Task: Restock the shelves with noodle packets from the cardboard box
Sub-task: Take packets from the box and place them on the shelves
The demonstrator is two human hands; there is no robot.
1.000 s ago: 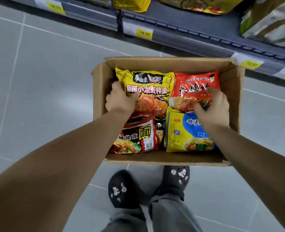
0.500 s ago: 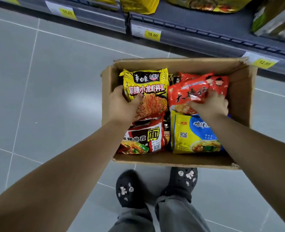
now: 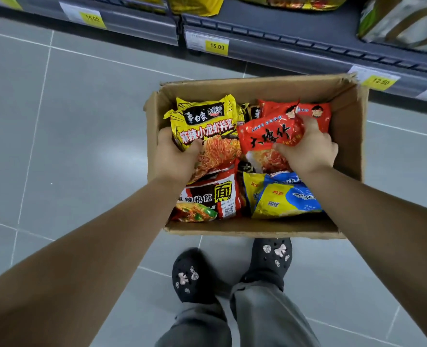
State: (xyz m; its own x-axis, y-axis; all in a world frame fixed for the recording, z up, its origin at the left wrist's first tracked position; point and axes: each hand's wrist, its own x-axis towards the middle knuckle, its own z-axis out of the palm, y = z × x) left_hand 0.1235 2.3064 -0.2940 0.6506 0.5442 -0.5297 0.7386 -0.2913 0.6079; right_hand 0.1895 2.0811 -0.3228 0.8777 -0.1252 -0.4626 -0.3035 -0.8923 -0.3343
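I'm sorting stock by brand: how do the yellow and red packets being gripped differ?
The yellow packet is gripped by the left hand, the red packet by the right hand. The yellow packet lies left in the cardboard box, the red packet right and more crumpled. Both picture noodles.

Shop aisle: grey tile floor (image 3: 82, 116), low shelf (image 3: 295, 28) ahead of you.
You look down on large glossy grey tiles with pale grout lines (image 3: 36, 136) and a soft glare patch (image 3: 122, 156) at centre-left. Across the top runs a dark grey metal shelf, its front rail (image 3: 307, 56) carrying yellow price tags (image 3: 216, 46): 15.00 twice, 12.50 at right.
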